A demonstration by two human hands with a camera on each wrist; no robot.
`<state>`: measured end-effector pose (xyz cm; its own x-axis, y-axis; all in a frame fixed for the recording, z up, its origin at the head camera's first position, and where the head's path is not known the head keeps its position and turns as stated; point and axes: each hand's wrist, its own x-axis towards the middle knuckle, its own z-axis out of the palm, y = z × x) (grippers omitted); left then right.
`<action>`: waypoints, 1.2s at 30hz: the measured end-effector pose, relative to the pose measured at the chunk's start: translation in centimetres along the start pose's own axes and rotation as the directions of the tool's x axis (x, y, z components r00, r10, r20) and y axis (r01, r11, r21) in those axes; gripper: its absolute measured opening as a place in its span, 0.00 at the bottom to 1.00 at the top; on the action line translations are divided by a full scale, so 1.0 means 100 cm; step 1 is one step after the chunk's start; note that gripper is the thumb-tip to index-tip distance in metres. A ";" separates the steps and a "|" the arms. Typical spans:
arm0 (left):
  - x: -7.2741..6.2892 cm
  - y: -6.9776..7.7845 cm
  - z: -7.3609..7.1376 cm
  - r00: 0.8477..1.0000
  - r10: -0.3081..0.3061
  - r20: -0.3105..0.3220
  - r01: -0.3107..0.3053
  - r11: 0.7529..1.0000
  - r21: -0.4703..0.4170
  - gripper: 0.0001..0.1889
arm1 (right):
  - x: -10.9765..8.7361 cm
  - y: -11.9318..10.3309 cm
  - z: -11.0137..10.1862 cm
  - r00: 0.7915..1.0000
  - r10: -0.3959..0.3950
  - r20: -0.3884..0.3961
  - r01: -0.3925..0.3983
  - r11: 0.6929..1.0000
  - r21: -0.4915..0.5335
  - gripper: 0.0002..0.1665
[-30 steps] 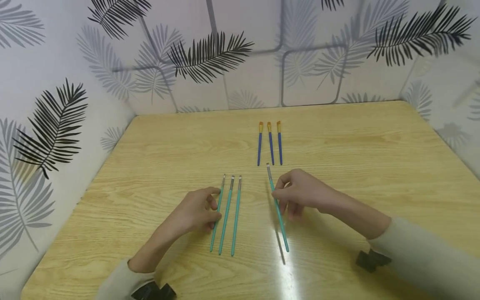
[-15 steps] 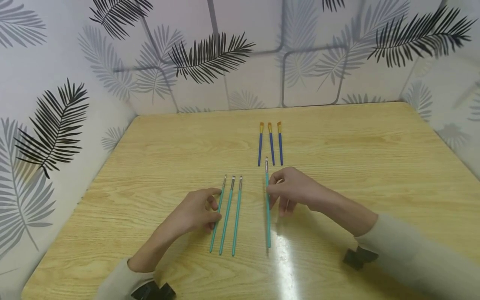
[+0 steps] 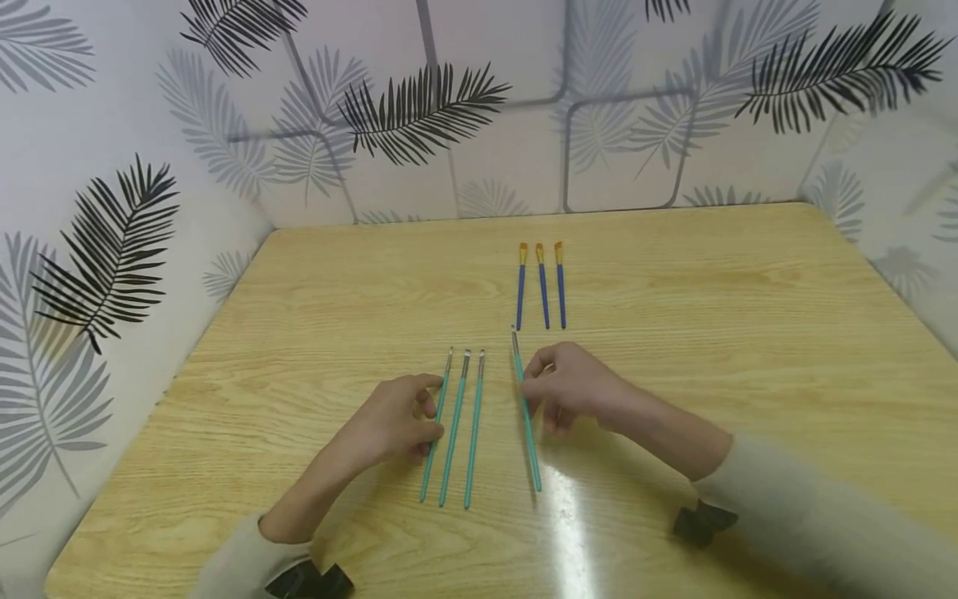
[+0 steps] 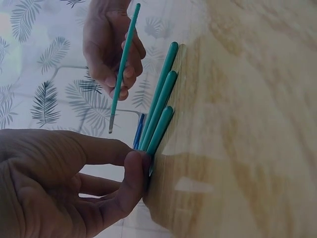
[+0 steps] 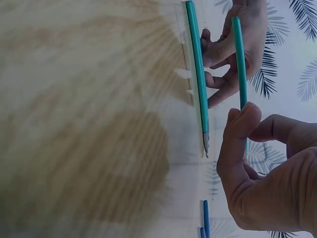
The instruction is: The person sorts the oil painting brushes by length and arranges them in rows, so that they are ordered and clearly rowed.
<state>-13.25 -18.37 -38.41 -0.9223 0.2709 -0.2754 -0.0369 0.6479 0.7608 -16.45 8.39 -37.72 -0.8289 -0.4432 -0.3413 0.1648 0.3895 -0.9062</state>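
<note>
A teal paintbrush is held off the table by my right hand, pinched between thumb and fingers, its bristle end pointing away from me. To its left, three similar brushes lie side by side on the table: a left one, a middle one and a right one. My left hand rests beside the left brush, thumb and index finger apart and touching it along its handle. In the left wrist view, the raised brush is seen beyond the several handle ends.
Three blue paintbrushes with golden ferrules, among them a middle one, lie in a row farther back on the wooden table. A patterned wall covering rises behind the table's far edge.
My right hand has moved left with the teal paintbrush, closer to the three lying brushes. The brush swung nearly straight, then tilted again. My left hand has stayed in place.
</note>
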 end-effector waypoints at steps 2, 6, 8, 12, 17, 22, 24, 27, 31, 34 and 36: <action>0.000 0.000 0.000 1.000 0.003 0.000 -0.003 1.000 0.007 0.36 | 0.000 0.001 0.002 1.000 0.007 -0.014 -0.007 1.000 0.007 0.09; 0.000 0.000 0.000 1.000 0.010 -0.002 -0.010 1.000 0.012 0.35 | 0.001 0.001 0.005 0.999 0.004 -0.047 -0.003 1.000 0.027 0.10; -0.001 0.000 0.000 1.000 0.018 -0.001 -0.018 1.000 0.013 0.35 | 0.001 0.001 0.007 0.998 0.004 -0.057 -0.002 0.999 0.044 0.10; -0.001 0.000 0.000 0.999 0.034 -0.006 -0.034 0.999 0.009 0.35 | 0.002 0.003 0.009 0.997 0.003 -0.073 0.003 0.997 0.071 0.11; 0.000 0.000 0.001 1.000 0.027 -0.014 -0.027 1.000 0.003 0.35 | 0.002 0.005 0.011 0.996 -0.024 -0.082 0.031 0.996 0.083 0.14; 0.000 -0.001 0.001 0.999 0.031 -0.015 -0.031 0.999 0.015 0.34 | 0.001 0.007 0.013 0.995 -0.086 -0.060 0.090 0.993 0.071 0.20; 0.000 -0.001 0.000 0.999 0.036 -0.014 -0.036 0.999 0.025 0.34 | 0.000 0.007 0.014 0.993 -0.108 -0.049 0.110 0.993 0.047 0.20; 0.000 0.000 0.000 0.999 0.033 -0.014 -0.033 0.999 0.034 0.34 | 0.000 0.007 0.015 0.993 -0.113 -0.041 0.114 0.993 0.008 0.17; -0.001 -0.001 0.000 0.999 0.031 -0.014 -0.030 0.999 0.033 0.34 | 0.002 0.006 0.018 0.995 -0.089 -0.040 0.087 0.996 -0.033 0.13; -0.001 0.000 0.001 0.999 0.029 -0.013 -0.029 0.999 0.030 0.34 | 0.004 0.006 0.020 0.997 -0.077 -0.031 0.075 0.994 -0.076 0.09; -0.001 -0.001 0.001 0.999 0.029 -0.014 -0.029 0.999 0.029 0.34 | 0.004 0.006 0.020 0.996 -0.080 -0.025 0.077 0.990 -0.118 0.08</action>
<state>-13.10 -18.37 -38.48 -0.9282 0.2800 -0.2452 0.0009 0.6606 0.7507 -15.62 6.80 -38.89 -0.8526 -0.4526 -0.2611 0.0366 0.4468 -0.8939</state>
